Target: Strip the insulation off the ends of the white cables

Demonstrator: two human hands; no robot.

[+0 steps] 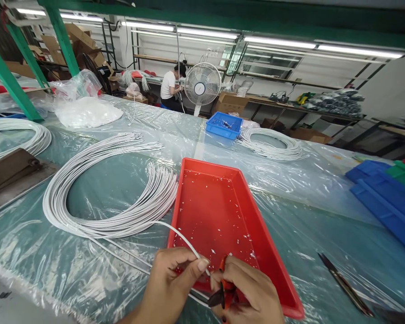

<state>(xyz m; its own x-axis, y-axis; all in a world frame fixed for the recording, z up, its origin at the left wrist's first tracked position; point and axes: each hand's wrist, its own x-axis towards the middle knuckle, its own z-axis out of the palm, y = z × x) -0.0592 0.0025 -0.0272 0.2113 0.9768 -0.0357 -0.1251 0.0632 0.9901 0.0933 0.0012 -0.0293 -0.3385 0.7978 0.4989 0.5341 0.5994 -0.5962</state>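
My left hand [172, 283] pinches a white cable [181, 236] between thumb and index finger, close to the cable's end. That cable curves out of a big loose coil of white cables [62, 198] lying to the left. Wrapped around small orange-handled cutters [227, 288] is my right hand [256, 292], beside the cable end; the dark jaws point down and left, partly hidden by the fingers. Both hands are over the near end of a red tray [209, 207], which holds scattered white scraps.
Tweezers [346, 283] lie at the right on the plastic-covered table [290, 216]. Blue bins [384, 202] stand at the right edge. Farther back are a blue tray [224, 126], another cable coil [273, 145], a fan [202, 84] and a seated person [170, 85]. A metal block [13, 173] sits left.
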